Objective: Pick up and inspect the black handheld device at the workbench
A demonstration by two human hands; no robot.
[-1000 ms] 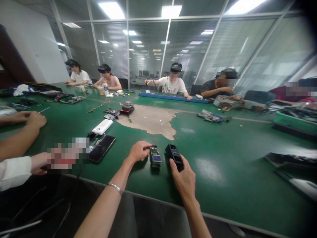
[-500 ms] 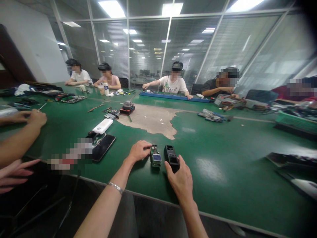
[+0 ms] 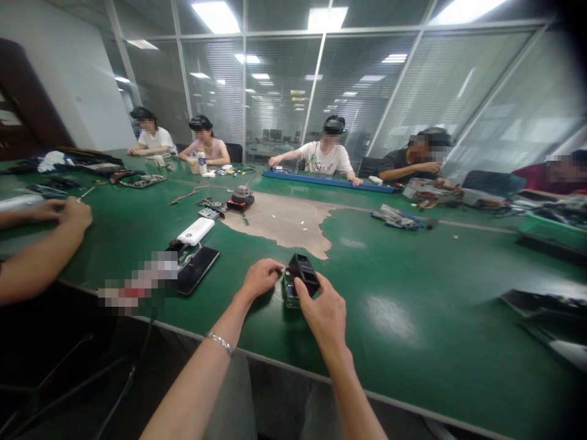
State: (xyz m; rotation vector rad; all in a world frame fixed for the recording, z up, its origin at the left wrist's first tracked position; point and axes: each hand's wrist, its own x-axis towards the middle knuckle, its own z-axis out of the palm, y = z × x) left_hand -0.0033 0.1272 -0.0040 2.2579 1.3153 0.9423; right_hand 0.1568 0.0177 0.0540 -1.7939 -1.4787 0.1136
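Note:
A small green circuit board (image 3: 288,298) with a little screen is on the green table, partly covered from above. My left hand (image 3: 262,280) is closed, its fingertips at the board's upper left edge. In my right hand (image 3: 326,305) is a black plastic case (image 3: 302,270) with cut-out openings. The thumb lies along its near end and the fingers along its right side. The case is tilted over the board's right part, and whether the two touch I cannot tell.
Left of my hands lie a black smartphone (image 3: 199,271) and a white power bank (image 3: 196,232). A bare brown patch (image 3: 284,223) marks the table's middle. Tools (image 3: 397,217) lie farther right. A co-worker's hands (image 3: 76,214) work at left; several people sit opposite.
My right hand has moved left with the black case, bringing it from beside the circuit board to over it. My left hand stays at the board. The view has shifted slightly.

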